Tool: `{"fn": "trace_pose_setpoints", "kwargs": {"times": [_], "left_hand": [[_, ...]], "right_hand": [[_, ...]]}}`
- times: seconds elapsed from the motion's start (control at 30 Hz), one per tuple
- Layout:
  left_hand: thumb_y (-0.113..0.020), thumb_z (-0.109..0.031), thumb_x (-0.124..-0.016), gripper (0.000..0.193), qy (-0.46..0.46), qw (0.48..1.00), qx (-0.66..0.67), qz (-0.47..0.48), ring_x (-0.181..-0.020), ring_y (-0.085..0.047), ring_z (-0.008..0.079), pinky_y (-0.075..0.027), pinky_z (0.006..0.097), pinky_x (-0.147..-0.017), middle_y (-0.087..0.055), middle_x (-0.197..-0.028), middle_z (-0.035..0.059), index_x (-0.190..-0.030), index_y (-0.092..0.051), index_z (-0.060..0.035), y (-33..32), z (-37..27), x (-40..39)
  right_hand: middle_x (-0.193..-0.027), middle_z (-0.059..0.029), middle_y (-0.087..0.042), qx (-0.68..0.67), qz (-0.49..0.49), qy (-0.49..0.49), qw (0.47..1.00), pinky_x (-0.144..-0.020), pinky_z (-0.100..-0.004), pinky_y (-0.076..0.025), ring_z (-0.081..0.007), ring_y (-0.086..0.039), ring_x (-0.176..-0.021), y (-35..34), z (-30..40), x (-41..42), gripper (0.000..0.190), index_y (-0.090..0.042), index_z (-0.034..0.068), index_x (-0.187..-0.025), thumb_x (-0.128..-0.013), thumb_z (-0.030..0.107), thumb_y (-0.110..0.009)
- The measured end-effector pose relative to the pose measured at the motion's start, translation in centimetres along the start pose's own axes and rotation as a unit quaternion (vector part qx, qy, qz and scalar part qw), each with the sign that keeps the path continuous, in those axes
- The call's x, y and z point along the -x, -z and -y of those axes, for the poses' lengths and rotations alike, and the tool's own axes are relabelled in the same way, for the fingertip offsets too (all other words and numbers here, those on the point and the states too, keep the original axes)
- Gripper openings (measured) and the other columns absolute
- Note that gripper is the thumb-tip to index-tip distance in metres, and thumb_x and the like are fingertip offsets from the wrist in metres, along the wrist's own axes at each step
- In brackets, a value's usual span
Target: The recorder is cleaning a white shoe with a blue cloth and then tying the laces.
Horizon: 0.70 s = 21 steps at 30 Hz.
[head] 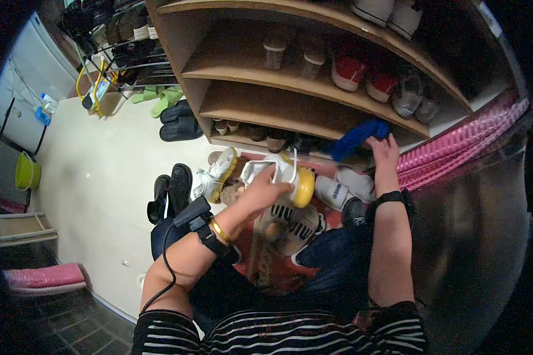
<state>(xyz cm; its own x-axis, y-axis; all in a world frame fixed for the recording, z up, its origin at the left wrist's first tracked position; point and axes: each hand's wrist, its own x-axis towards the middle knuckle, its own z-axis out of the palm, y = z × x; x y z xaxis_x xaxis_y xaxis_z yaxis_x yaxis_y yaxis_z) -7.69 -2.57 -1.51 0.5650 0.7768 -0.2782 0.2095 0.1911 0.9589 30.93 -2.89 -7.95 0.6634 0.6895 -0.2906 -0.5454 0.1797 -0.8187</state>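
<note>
My left hand (266, 188) grips a white sneaker with a yellow sole (304, 188) by its opening. A similar white shoe with a yellow sole (217, 173) rests on the floor to its left. My right hand (384, 151) is raised at the lower right of the shelf and touches a blue fuzzy cloth or brush (359, 136); the fingers partly hide behind it, and its exact kind is unclear. Beneath my hands lie beige slippers with dark marks (288, 224) on a red mat (260, 262). Grey-white shoes (348, 186) sit below my right hand.
A wooden shoe shelf (244, 111) holding several shoes, with red ones (346, 71) among them, stands in front. Black slippers (180, 122) and green slippers (166, 100) lie at its left. Black shoes (180, 186) are near my left knee. Pink fabric (453, 151) hangs at right; a green bucket (28, 173) stands far left.
</note>
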Motion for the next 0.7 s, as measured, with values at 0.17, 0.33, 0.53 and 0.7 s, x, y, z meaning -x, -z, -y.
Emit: {"fn": "trace_pose_setpoints", "kwargs": {"times": [0.17, 0.33, 0.53, 0.7], "left_hand": [[-0.058, -0.008, -0.071, 0.024, -0.168, 0.965, -0.201, 0.022, -0.085, -0.059, 0.0337, -0.045, 0.0408, -0.076, -0.06, -0.085, 0.0206, -0.094, -0.055, -0.0018, -2.4, 1.5, 0.4], [-0.058, -0.005, -0.064, 0.023, -0.319, 0.874, -0.366, 0.04, -0.08, -0.057, 0.0343, -0.045, 0.0448, -0.072, -0.059, -0.08, 0.0162, -0.086, -0.056, -0.0017, -3.3, 5.0, -0.1], [-0.054, -0.015, -0.066, 0.019, -0.3, 0.798, -0.516, 0.085, -0.081, -0.057, 0.0236, -0.043, 0.0352, -0.073, -0.059, -0.078, 0.009, -0.082, -0.06, -0.0069, -6.2, 11.8, 0.2], [-0.056, -0.015, -0.066, 0.011, -0.221, 0.79, -0.566, 0.078, -0.075, -0.058, 0.0244, -0.046, 0.0373, -0.065, -0.059, -0.076, 0.0088, -0.07, -0.062, -0.0077, -8.0, 17.1, 2.0]], "right_hand": [[-0.136, -0.0198, -0.034, -0.106, 0.077, -0.063, 0.989, -0.099, -0.049, -0.036, -0.0345, -0.037, -0.124, 1.6, -1.9, -0.1, 0.045, -0.029, -0.002, -0.13, -0.093, 0.019, -0.044], [-0.123, -0.0163, -0.049, 0.228, 0.325, -0.265, 0.879, -0.086, -0.037, -0.048, -0.0244, -0.053, -0.108, -5.6, -4.0, 7.6, 0.044, -0.042, -0.002, -0.123, -0.092, 0.029, -0.047], [-0.1, -0.0068, -0.06, 0.58, 0.388, -0.175, 0.694, -0.065, -0.0274, -0.051, -0.0117, -0.057, -0.087, -5.2, -10.3, 11.4, 0.045, -0.049, 0.001, -0.118, -0.082, 0.025, -0.063], [-0.095, -0.0052, -0.062, 0.524, 0.373, -0.231, 0.73, -0.055, -0.0232, -0.05, -0.0122, -0.059, -0.071, -0.3, -16.3, 12.0, 0.042, -0.05, 0.0, -0.116, -0.075, -0.001, -0.057]]}}
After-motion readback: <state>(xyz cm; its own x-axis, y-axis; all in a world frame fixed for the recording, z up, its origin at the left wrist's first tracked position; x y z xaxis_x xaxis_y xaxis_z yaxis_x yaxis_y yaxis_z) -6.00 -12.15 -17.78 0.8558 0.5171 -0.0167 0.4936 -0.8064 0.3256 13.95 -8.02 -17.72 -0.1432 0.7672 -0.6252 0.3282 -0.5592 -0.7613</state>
